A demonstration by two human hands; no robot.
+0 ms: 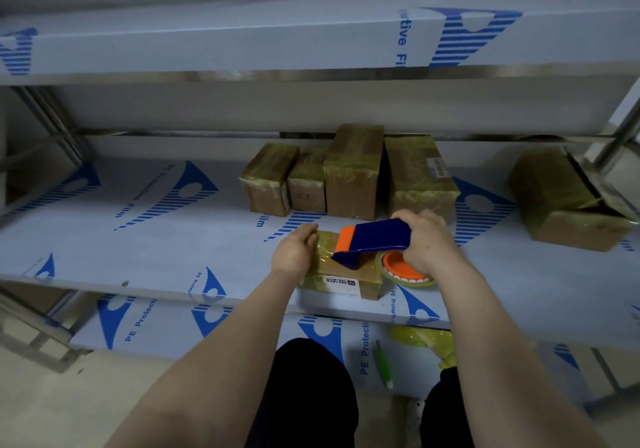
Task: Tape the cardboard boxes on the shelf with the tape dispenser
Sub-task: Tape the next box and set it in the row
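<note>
A small cardboard box with a white label lies near the front edge of the middle shelf, its top covered in yellowish tape. My left hand rests on the box's left top edge, fingers curled over it. My right hand grips the blue handle of the tape dispenser, whose orange tip lies on the box top. The orange-cored tape roll sits below my right hand.
Several taped boxes stand in a row at the back of the shelf. A larger box with a loose flap sits at the right. A green pen and crumpled yellow tape lie on the lower shelf.
</note>
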